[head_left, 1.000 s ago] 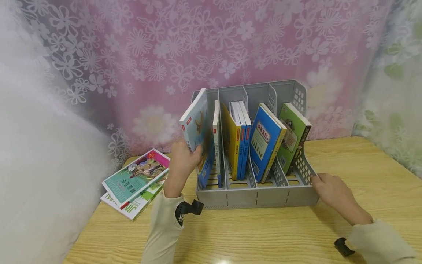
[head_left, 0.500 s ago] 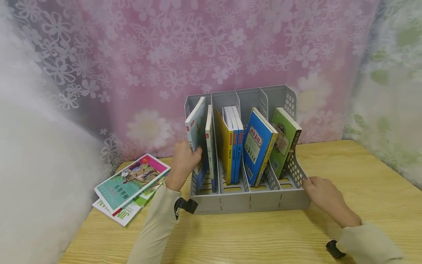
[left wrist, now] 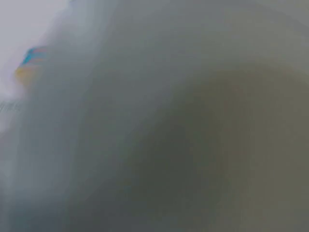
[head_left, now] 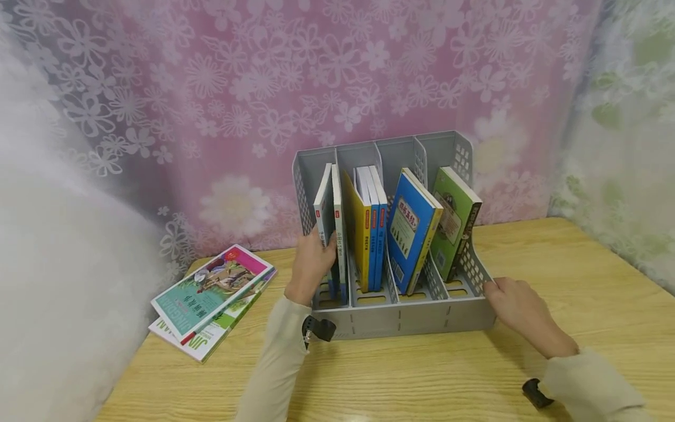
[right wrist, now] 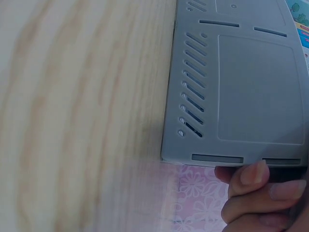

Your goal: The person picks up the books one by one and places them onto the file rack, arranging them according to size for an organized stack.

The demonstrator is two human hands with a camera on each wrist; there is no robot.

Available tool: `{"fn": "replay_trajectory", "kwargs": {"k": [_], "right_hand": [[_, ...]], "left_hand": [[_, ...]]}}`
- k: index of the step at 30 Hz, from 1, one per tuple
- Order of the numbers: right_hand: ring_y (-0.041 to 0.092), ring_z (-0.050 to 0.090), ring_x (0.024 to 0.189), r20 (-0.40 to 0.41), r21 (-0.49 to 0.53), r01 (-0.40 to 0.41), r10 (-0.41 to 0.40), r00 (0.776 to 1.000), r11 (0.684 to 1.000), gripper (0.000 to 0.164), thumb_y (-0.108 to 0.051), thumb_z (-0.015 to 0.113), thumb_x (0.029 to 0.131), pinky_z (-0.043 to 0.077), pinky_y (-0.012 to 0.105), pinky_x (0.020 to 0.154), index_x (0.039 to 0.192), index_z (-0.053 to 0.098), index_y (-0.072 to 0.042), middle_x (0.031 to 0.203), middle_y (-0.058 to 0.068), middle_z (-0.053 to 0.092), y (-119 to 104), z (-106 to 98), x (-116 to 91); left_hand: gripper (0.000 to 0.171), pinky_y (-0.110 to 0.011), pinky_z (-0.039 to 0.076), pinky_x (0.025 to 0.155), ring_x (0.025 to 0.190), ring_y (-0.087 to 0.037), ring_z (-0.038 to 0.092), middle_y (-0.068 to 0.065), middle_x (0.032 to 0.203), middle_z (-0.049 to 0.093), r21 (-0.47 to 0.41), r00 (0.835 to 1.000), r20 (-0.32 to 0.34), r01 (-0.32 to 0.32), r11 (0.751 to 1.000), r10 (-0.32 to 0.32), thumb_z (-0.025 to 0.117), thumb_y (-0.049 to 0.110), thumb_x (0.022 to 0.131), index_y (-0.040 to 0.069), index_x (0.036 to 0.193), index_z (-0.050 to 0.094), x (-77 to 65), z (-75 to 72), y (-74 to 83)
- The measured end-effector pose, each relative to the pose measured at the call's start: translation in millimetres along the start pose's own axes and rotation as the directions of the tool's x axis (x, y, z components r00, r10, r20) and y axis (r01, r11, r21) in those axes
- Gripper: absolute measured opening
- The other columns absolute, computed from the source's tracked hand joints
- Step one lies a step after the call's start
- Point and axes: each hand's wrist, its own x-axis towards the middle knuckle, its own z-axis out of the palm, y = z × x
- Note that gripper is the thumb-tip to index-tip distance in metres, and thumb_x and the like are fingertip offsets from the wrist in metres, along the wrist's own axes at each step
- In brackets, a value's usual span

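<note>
My left hand [head_left: 311,265] holds a thin pale book [head_left: 323,202] by its spine side, thumb on the right face. The book stands upright in the leftmost compartment of a grey book rack [head_left: 422,316], close beside another thin white-spined book [head_left: 338,220]. The left wrist view is a grey blur. At the rack's front right corner, my right hand [head_left: 521,310] grips the edge; in the right wrist view its curled fingers [right wrist: 253,174] lie against the rack's end.
Further compartments hold yellow and blue books [head_left: 373,234], a blue book [head_left: 411,228] and a green book [head_left: 453,220], the latter two leaning. Left on the wooden table [head_left: 369,375] lies a teal and pink book [head_left: 211,290] over a white and green one [head_left: 203,346]. A floral curtain [head_left: 263,88] hangs behind.
My left hand has moved the pale book right and down into the leftmost compartment, bringing it upright beside the white-spined book. The right hand keeps its grip on the rack. The view has shifted slightly.
</note>
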Motion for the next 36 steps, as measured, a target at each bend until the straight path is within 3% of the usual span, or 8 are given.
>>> {"fn": "replay_trajectory", "kwargs": {"k": [2, 5, 9, 12, 16, 23, 28, 36], "right_hand": [[0.022, 0.047, 0.062, 0.005, -0.006, -0.003, 0.003, 1.0, 1.0, 0.045, -0.027, 0.023, 0.101, 0.034, 0.033, 0.049, 0.068, 0.049, -0.01, 0.065, 0.007, 0.048, 1.3, -0.4, -0.1], [0.022, 0.046, 0.062, 0.004, -0.007, -0.004, 0.004, 1.0, 1.0, 0.045, -0.027, 0.024, 0.101, 0.034, 0.032, 0.049, 0.068, 0.049, -0.01, 0.064, 0.006, 0.048, 2.3, -0.4, -0.3], [0.022, 0.046, 0.061, 0.003, -0.013, -0.004, 0.004, 1.0, 1.0, 0.046, -0.028, 0.023, 0.101, 0.033, 0.032, 0.048, 0.069, 0.05, -0.009, 0.062, 0.006, 0.045, 2.4, -2.8, 1.8], [0.023, 0.046, 0.063, 0.011, -0.014, -0.007, 0.008, 1.0, 1.0, 0.046, -0.028, 0.022, 0.101, 0.033, 0.033, 0.049, 0.07, 0.05, -0.009, 0.064, 0.007, 0.046, 3.2, -4.5, 2.9], [0.025, 0.049, 0.065, 0.021, -0.015, -0.008, 0.008, 1.0, 1.0, 0.046, -0.028, 0.022, 0.101, 0.034, 0.033, 0.05, 0.07, 0.051, -0.008, 0.067, 0.01, 0.05, 3.2, -4.3, 4.2], [0.026, 0.05, 0.067, 0.029, -0.027, 0.003, -0.003, 1.0, 1.0, 0.046, -0.027, 0.022, 0.1, 0.035, 0.034, 0.051, 0.069, 0.051, -0.009, 0.07, 0.011, 0.053, 2.4, -3.2, 5.3], [0.026, 0.05, 0.066, 0.034, -0.023, 0.005, -0.005, 0.999, 1.0, 0.047, -0.028, 0.022, 0.1, 0.035, 0.033, 0.051, 0.068, 0.051, -0.009, 0.067, 0.009, 0.052, 1.0, -4.3, 5.3], [0.028, 0.051, 0.069, 0.039, -0.03, 0.008, -0.007, 0.999, 1.0, 0.045, -0.027, 0.022, 0.1, 0.036, 0.034, 0.052, 0.068, 0.05, -0.009, 0.073, 0.013, 0.055, 1.1, -3.2, 5.6]], "left_hand": [[0.076, -0.046, 0.045, 0.1, 0.122, -0.035, 0.054, -0.027, 0.141, 0.046, -0.078, 0.994, 0.107, 0.036, 0.996, -0.027, 0.03, 0.056, 0.1, 0.003, 0.153, 0.017, -1.5, -2.3, -2.4], [0.096, -0.052, 0.018, 0.116, 0.145, -0.037, 0.016, -0.019, 0.16, 0.005, -0.183, 0.961, 0.275, 0.057, 0.981, -0.005, 0.011, 0.075, 0.088, 0.007, 0.154, -0.009, -1.9, -4.9, -4.7], [0.095, -0.053, 0.018, 0.115, 0.146, -0.035, 0.011, -0.012, 0.16, -0.013, -0.192, 0.922, 0.368, -0.051, 0.98, 0.12, 0.043, 0.057, 0.096, 0.016, 0.151, -0.022, 1.5, -3.3, -4.2], [0.107, -0.051, 0.024, 0.114, 0.145, -0.033, 0.019, -0.01, 0.161, -0.011, -0.185, 0.919, 0.341, -0.142, 0.972, 0.199, 0.065, 0.022, 0.091, 0.019, 0.151, -0.023, 5.1, 1.2, -3.9], [0.108, -0.05, 0.035, 0.108, 0.133, -0.034, 0.039, -0.017, 0.159, 0.016, -0.189, 0.936, 0.268, -0.182, 0.965, 0.229, 0.064, -0.003, 0.085, 0.017, 0.153, -0.017, 5.7, 6.7, -4.5], [0.099, -0.048, 0.048, 0.094, 0.115, -0.038, 0.057, -0.025, 0.144, 0.042, -0.075, 0.981, 0.17, -0.084, 0.994, 0.096, 0.065, 0.002, 0.088, 0.014, 0.155, -0.007, -3.2, 14.9, 2.6], [0.1, -0.046, 0.039, 0.106, 0.129, -0.039, 0.046, -0.022, 0.154, 0.026, -0.04, 0.987, 0.151, -0.054, 0.998, 0.059, 0.067, 0.014, 0.09, 0.011, 0.154, -0.009, -4.5, 18.3, 9.9], [0.092, -0.048, 0.05, 0.092, 0.118, -0.036, 0.056, -0.022, 0.145, 0.041, -0.101, 0.994, 0.09, -0.049, 0.994, 0.058, 0.06, -0.004, 0.089, 0.017, 0.156, 0.0, -9.6, 17.6, 9.2]]}}
